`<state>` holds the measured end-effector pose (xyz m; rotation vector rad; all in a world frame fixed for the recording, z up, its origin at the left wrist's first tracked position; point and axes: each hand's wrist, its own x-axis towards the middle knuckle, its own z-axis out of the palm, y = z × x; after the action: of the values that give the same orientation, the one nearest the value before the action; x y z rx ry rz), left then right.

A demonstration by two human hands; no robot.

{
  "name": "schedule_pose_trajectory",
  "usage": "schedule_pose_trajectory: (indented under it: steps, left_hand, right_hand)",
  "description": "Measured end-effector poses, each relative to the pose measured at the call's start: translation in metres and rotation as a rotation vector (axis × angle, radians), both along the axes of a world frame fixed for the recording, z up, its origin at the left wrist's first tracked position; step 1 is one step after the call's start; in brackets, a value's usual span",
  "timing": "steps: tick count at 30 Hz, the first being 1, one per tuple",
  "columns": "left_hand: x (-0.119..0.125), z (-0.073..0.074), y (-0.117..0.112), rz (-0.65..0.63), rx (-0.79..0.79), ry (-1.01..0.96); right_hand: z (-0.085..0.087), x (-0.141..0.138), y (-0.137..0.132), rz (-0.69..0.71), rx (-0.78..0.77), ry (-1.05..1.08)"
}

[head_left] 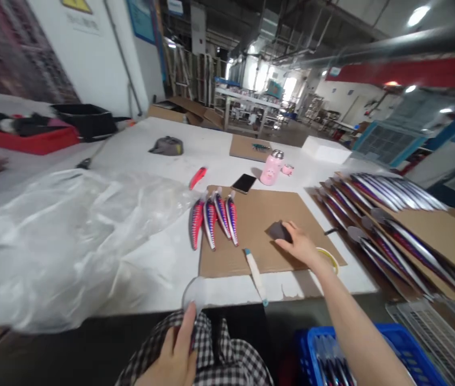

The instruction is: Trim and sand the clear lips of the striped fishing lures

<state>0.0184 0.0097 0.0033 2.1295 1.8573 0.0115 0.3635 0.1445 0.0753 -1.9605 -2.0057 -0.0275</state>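
Note:
My left hand (177, 348), low in front of the checked cloth on my lap, is closed on a fishing lure; its round clear lip (193, 294) sticks up past my fingers, and its body is mostly hidden. Over the cardboard sheet (263, 214), my right hand (300, 244) pinches a small dark grey piece of sandpaper (278, 231). Several red, purple and silver fishing lures (220, 214) lie side by side on the cardboard's left edge. A white stick with blue ends (256, 276) lies across its front edge, and a yellow tape roll (328, 259) is beside my right wrist.
Clear plastic sheeting (78, 236) covers the table's left. Behind the cardboard are a phone (244, 183), a pink bottle (271, 168) and a red lure (198, 177). Stacked cardboard with lures (432, 225) rises at right. A blue basket (404, 343) stands below the table edge.

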Motion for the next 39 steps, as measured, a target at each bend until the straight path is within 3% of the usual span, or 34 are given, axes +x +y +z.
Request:
schedule_pose_trajectory:
  steps: [4, 6, 9, 13, 16, 20, 23, 28, 32, 36, 39]
  left_hand:
    - [0.002, 0.008, 0.0, 0.005, -0.129, -0.016]
    - [0.002, 0.01, 0.0, 0.014, -0.15, -0.027]
    - [0.002, 0.011, 0.0, 0.023, -0.152, -0.032]
    - [0.004, 0.013, -0.001, 0.029, -0.139, -0.007]
    - [0.005, 0.016, -0.001, 0.039, -0.133, 0.01]
    - [0.006, 0.02, -0.001, 0.023, -0.145, 0.025]
    - [0.006, 0.021, 0.0, 0.027, -0.17, 0.013]
    - [0.004, 0.017, -0.001, 0.03, -0.151, 0.014]
    - [0.001, 0.011, -0.003, 0.004, -0.105, 0.012]
    - [-0.001, 0.01, -0.004, -0.009, -0.106, 0.019]
    - [0.0, 0.013, -0.002, 0.013, -0.118, 0.011]
  right_hand:
    - [0.011, -0.035, -0.021, 0.072, 0.062, 0.028]
    - [0.018, -0.07, -0.04, 0.228, 0.061, 0.068]
    - [0.021, -0.123, -0.063, 0.528, -0.096, 0.086]
    - [0.015, -0.159, -0.067, 0.588, -0.188, 0.085]
    - [0.013, -0.162, -0.065, 0.564, -0.211, 0.045]
    - [0.015, -0.163, -0.067, 0.632, -0.267, 0.018]
    - [0.015, -0.165, -0.067, 0.585, -0.255, 0.02]
    - [0.016, -0.165, -0.063, 0.644, -0.272, 0.003]
    - [0.014, -0.165, -0.064, 0.587, -0.227, 0.005]
    - [0.013, -0.163, -0.065, 0.674, -0.267, 0.006]
    - [0.013, -0.163, -0.063, 0.59, -0.225, 0.001]
